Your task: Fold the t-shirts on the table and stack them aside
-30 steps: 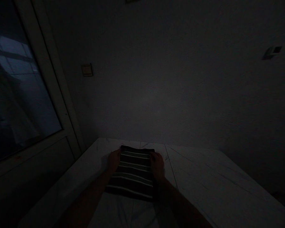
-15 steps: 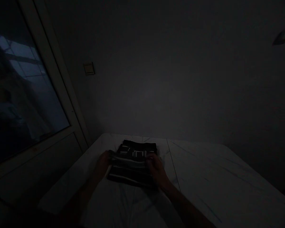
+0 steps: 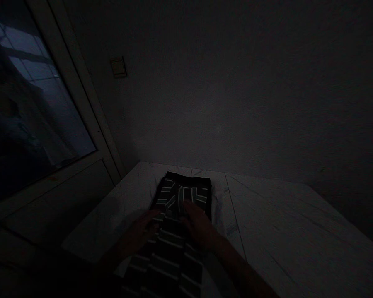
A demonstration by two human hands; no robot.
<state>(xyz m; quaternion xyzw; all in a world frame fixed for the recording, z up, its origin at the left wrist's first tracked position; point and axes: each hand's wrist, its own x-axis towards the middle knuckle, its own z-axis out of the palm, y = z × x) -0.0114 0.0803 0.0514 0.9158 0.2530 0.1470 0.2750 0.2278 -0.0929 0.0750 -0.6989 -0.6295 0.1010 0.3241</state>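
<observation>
- Dark grey-green and black stripes with pale lines mark what look like boxer briefs [image 3: 170,256], lying on a marble-patterned tabletop [image 3: 273,223] at 6 o'clock, their near end cut off by the bottom of the view.
- Black waistband [image 3: 188,180] at the far end, towards 12 o'clock from the hands; just below it, a front panel [image 3: 188,194] with upright stripes.
- Left hand [image 3: 136,235], towards 7 o'clock: fingertips at the garment's left side. Whether they pinch cloth cannot be told in the gloom.
- Right hand [image 3: 202,227], just past 6 o'clock towards 5: fingers over the cloth beside the front panel; whether pressing or grasping cannot be told.
- Change: moments earlier, a compact striped square; now waistband and panel show fully and cloth runs towards the person, so the garment appears opened lengthwise.
- Light switch [image 3: 118,67] on the wall, between 10 and 11 o'clock.
</observation>
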